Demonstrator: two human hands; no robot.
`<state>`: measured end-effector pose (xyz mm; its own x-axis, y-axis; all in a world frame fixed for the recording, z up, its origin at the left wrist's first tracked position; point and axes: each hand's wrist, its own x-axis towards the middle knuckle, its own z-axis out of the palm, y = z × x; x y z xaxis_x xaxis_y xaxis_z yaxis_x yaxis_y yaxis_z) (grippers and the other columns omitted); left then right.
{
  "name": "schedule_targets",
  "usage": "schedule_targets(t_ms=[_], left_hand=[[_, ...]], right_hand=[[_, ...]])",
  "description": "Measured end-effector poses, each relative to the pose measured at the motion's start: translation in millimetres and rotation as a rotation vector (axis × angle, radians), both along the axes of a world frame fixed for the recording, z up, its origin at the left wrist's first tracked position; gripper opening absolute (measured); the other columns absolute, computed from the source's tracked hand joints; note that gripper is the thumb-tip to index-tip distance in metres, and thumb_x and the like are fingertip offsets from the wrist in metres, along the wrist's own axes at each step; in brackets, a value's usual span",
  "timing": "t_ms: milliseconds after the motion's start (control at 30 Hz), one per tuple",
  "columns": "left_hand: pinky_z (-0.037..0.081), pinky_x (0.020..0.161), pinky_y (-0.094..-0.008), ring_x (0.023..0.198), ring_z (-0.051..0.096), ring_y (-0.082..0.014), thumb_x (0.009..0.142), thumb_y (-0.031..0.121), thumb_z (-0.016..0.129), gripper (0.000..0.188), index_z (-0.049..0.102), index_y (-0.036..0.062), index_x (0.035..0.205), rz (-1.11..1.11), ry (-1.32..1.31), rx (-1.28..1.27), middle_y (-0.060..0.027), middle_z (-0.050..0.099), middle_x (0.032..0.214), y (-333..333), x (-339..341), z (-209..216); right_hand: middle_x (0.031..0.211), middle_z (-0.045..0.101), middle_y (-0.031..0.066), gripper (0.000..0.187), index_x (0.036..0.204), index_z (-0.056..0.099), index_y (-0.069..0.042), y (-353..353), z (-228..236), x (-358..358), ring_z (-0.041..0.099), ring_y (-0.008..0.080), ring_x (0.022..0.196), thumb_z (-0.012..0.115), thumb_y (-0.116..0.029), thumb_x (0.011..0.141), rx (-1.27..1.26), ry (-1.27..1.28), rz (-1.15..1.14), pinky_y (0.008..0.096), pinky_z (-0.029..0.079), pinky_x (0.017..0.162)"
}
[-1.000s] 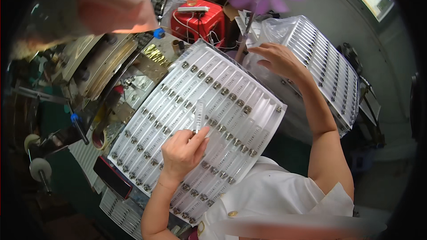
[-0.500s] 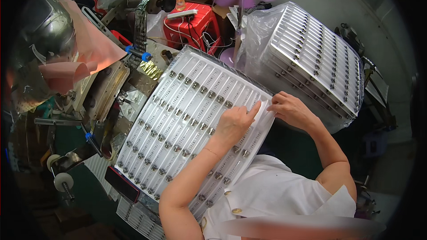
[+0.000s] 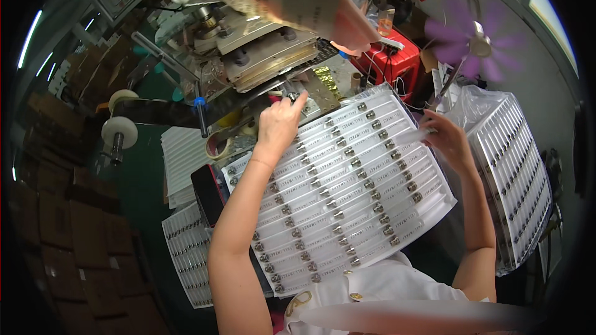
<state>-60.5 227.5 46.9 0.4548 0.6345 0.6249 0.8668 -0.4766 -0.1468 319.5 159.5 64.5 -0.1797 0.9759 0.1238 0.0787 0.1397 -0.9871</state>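
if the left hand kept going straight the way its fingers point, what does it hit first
Most likely the metal machine just beyond the tray; the left hand already has its fingertips at the machine's lower edge, though depth is unclear.

I count two bare hands, the left hand (image 3: 277, 125) and the right hand (image 3: 446, 141), over one large white tray (image 3: 347, 192) whose clear tubes lie in three columns, too many for me to count exactly. I see two further filled trays, one bagged tray (image 3: 515, 174) at the right and one lower tray (image 3: 186, 251) at the left. I also count one purple fan (image 3: 475, 40), one red box (image 3: 391, 65) and two white spools (image 3: 119, 118).
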Motion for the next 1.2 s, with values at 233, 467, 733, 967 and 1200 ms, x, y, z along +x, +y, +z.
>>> schedule_targets(t_ms=[233, 467, 733, 967, 1200], left_hand=[[0.048, 0.054, -0.0303, 0.061, 0.058, -0.0175, 0.081, 0.011, 0.059, 0.024, 0.062, 0.0061, 0.104, -0.061, 0.063, 0.097, -0.0033, 0.054, 0.066, -19.0, 11.1, 9.3], [0.045, 0.05, -0.0249, 0.057, 0.052, -0.0126, 0.077, 0.008, 0.059, 0.034, 0.064, 0.0051, 0.11, -0.237, -0.142, -0.131, 0.0, 0.048, 0.065, -135.7, 19.4, -23.3], [0.047, 0.051, -0.0248, 0.06, 0.053, -0.0129, 0.076, 0.007, 0.061, 0.035, 0.065, 0.0099, 0.111, -0.239, -0.267, -0.278, -0.0002, 0.048, 0.068, -146.8, 15.8, -43.8], [0.047, 0.051, -0.0246, 0.063, 0.053, -0.0134, 0.077, 0.008, 0.06, 0.035, 0.065, 0.011, 0.111, -0.235, -0.31, -0.325, -0.0011, 0.049, 0.07, -145.2, 14.4, -43.9], [0.048, 0.052, -0.0246, 0.064, 0.053, -0.0136, 0.076, 0.007, 0.059, 0.036, 0.065, 0.0105, 0.112, -0.228, -0.317, -0.36, -0.0012, 0.048, 0.071, -145.0, 12.9, -42.8]], right_hand=[[0.104, 0.065, 0.0133, 0.029, 0.109, 0.063, -0.003, 92.2, -0.5, -157.8, 0.065, 0.0249, 0.09, 0.067, -0.006, 0.081, 0.592, -0.363, -0.011, 0.0327, 0.051, 0.077], [0.11, 0.063, 0.0095, 0.032, 0.106, 0.062, -0.005, 107.5, -28.0, -227.0, 0.065, 0.027, 0.091, 0.059, -0.002, 0.074, 1.139, -0.677, 0.008, 0.0343, 0.054, 0.079], [0.115, 0.059, 0.0169, 0.058, 0.128, 0.049, -0.011, 123.3, -26.9, -238.2, 0.059, 0.0352, 0.103, 0.074, -0.015, 0.076, 0.655, -0.692, 0.123, 0.0402, 0.049, 0.085], [0.096, 0.065, 0.0205, 0.052, 0.125, 0.051, -0.011, 143.2, -21.3, -237.0, 0.062, 0.0375, 0.09, 0.073, -0.021, 0.078, 0.542, -0.721, 0.275, 0.0436, 0.048, 0.078], [0.102, 0.065, 0.0179, 0.058, 0.129, 0.049, -0.01, 146.3, -23.9, -238.9, 0.063, 0.0352, 0.094, 0.074, -0.021, 0.079, 0.403, -0.776, 0.234, 0.0413, 0.048, 0.08]])
